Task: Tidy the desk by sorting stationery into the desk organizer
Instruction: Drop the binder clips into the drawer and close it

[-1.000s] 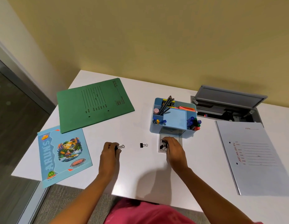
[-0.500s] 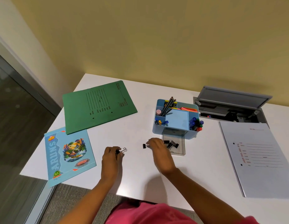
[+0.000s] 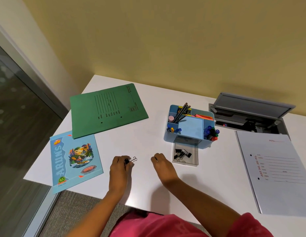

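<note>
Records a shift since half a second ago: finds the right hand (image 3: 163, 165) drawn back toward the front edge of the desk (image 3: 148, 103) and lowered over the former spot of the loose clip, fingers curled down to the surface. Notes a dark sliver at its fingertips, possibly that second clip (image 3: 155, 159); cannot tell whether gripped or merely covered. Finds the left hand (image 3: 120, 168) unmoved, thumb and fingers pinching a black binder clip (image 3: 130, 161), wire handles pointing right, clear of the palm.

Places both hands short of the desk organizer (image 3: 191, 129), the right one nearer. Observes the organizer's clear drawer (image 3: 185, 162) pulled out toward the person and holding several black clips (image 3: 182, 153). Sees pencils, pens and markers standing in the blue compartments above.

Logs a green folder (image 3: 106, 110) at far left, a blue notebook (image 3: 75, 159) in front of it, meeting the folder's near corner, a grey file (image 3: 275, 171) at right, and an open cable hatch (image 3: 251, 113) behind that file.
</note>
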